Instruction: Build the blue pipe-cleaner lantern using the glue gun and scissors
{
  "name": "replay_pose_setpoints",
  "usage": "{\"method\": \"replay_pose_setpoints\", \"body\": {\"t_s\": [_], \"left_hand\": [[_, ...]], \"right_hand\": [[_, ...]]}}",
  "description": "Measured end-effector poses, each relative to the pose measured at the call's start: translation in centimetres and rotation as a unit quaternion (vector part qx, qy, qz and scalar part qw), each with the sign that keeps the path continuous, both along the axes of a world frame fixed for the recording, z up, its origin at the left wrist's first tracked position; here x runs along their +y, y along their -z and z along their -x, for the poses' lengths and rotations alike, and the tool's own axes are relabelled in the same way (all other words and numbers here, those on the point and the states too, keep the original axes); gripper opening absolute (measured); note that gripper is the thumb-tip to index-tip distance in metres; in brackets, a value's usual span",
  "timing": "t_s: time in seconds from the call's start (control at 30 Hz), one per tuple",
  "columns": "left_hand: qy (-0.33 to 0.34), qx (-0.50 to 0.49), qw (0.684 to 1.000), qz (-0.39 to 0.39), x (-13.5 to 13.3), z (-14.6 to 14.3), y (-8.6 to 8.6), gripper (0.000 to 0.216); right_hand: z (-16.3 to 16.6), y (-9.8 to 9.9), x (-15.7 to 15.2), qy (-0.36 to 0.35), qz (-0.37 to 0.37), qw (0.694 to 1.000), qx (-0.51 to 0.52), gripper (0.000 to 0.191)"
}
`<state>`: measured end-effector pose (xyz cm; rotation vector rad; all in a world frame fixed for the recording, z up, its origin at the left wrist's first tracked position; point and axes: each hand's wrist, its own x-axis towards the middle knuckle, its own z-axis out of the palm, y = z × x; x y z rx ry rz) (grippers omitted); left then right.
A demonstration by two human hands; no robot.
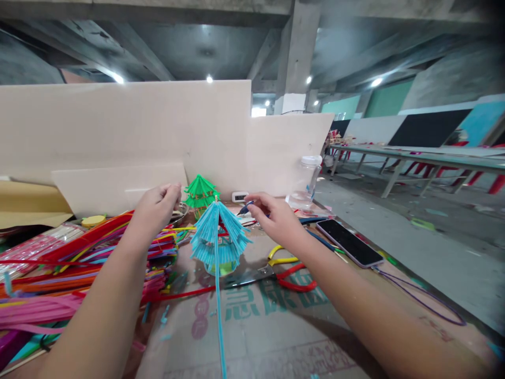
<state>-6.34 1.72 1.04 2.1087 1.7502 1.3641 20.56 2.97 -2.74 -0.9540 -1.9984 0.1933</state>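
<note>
A light-blue pagoda-like model (221, 237) made of fuzzy craft stems stands upright in front of me, with one long blue stem (219, 321) running down from it toward me. Behind it is a smaller green model (200, 193) with a similar tiered roof. My left hand (161, 205) is raised to the left of both, fingers closed; whatever is in them is hidden. To the right of the blue roof, my right hand (274, 215) grips a small dark blue pointed tool (246, 208), its tip near the roof. The tool's exact kind is unclear.
Bundles of coloured fuzzy stems (90, 263) cover the left. Scissors with red handles (294, 278) and a yellow-handled tool (280, 256) lie on the cardboard (252, 337). A phone (349, 243), clear jar (306, 181) and small white display (239, 197) are farther back.
</note>
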Motion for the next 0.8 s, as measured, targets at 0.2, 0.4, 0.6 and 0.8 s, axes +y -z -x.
{"method": "replay_pose_setpoints", "body": {"t_s": [0.2, 0.4, 0.6, 0.8], "left_hand": [[0.032, -0.022, 0.999, 0.007, -0.5, -0.5, -0.1, 0.033], [0.024, -0.063, 0.998, 0.017, -1.3, -1.3, -0.3, 0.029], [0.006, 0.012, 1.0, 0.026, -0.8, -1.5, 0.0, 0.042], [0.018, 0.042, 0.999, 0.02, 0.0, -2.5, 1.0, 0.043]], "right_hand": [[-0.6, -0.3, 0.0, 0.01, 0.01, 1.0, 0.009, 0.026], [-0.8, -0.7, 0.2, 0.024, -0.013, 0.999, 0.016, 0.018], [-2.1, -1.5, 0.5, 0.056, -0.061, 0.997, -0.001, 0.038], [-4.0, -2.2, 1.4, 0.051, -0.032, 0.998, 0.019, 0.02]]}}
